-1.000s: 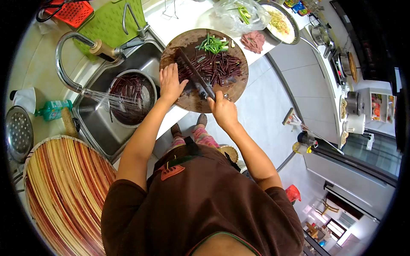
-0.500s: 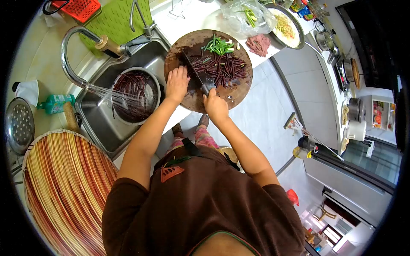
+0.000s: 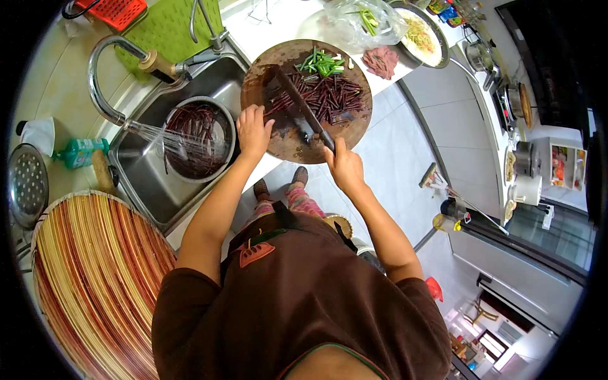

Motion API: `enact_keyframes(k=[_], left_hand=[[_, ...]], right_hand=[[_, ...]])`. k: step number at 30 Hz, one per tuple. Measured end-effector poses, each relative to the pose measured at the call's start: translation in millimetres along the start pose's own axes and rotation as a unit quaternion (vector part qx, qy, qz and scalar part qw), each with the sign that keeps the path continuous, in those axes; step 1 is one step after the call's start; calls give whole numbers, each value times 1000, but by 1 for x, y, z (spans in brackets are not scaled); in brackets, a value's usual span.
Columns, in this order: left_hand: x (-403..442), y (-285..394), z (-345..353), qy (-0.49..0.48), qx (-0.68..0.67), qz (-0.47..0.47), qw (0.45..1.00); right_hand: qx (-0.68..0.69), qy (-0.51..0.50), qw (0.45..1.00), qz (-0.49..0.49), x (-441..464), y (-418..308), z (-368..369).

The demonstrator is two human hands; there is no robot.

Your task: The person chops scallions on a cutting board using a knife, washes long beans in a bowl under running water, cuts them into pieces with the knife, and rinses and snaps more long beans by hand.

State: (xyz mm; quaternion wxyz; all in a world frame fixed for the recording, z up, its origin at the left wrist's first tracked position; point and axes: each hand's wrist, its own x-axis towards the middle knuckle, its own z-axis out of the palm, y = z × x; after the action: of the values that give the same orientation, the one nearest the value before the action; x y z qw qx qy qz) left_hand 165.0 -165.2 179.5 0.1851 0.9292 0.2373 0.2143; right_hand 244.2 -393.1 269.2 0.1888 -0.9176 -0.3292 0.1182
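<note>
On a round wooden board [image 3: 288, 53] lies a heap of cut dark purple pieces [image 3: 335, 98], with chopped green onion [image 3: 323, 63] behind it. My right hand [image 3: 345, 166] grips the handle of a large knife [image 3: 299, 104], whose blade slants over the board, left of the heap. At the board's left edge is my left hand [image 3: 254, 131], with its thumb apart from the other fingers. Its fingertips are beside a few dark stalks; whether it holds any is too small to tell.
Left is a sink [image 3: 142, 166] with running water from a faucet [image 3: 95, 82] falling into a metal bowl [image 3: 229, 142] of dark stalks. Behind the board are a plastic bag [image 3: 380, 25], raw meat [image 3: 381, 62] and a pan [image 3: 443, 52]. A striped woven tray [image 3: 95, 272] stands at left.
Since half a second ago, my right hand has moved right and slightly down with the knife, and the blade has tilted to show its flat side. My left hand has shifted left, away from the blade.
</note>
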Motion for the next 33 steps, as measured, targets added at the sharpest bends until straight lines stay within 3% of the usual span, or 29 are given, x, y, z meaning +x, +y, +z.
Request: enact_keyframes(k=[12, 21, 26, 29, 33], left_hand=[[-21, -1, -4, 23, -29, 49, 998], [-23, 0, 0, 22, -28, 64, 997], [-18, 1, -2, -6, 0, 56, 998], [1, 10, 3, -14, -1, -11, 1000], [29, 9, 36, 8, -24, 20, 999]], right_hand=[[-78, -32, 994, -67, -37, 3, 5], [-92, -74, 993, -27, -22, -2, 47], [-23, -29, 999, -13, -19, 15, 35], [15, -1, 1000, 2, -23, 26, 20], [72, 31, 996, 40, -25, 32, 4]])
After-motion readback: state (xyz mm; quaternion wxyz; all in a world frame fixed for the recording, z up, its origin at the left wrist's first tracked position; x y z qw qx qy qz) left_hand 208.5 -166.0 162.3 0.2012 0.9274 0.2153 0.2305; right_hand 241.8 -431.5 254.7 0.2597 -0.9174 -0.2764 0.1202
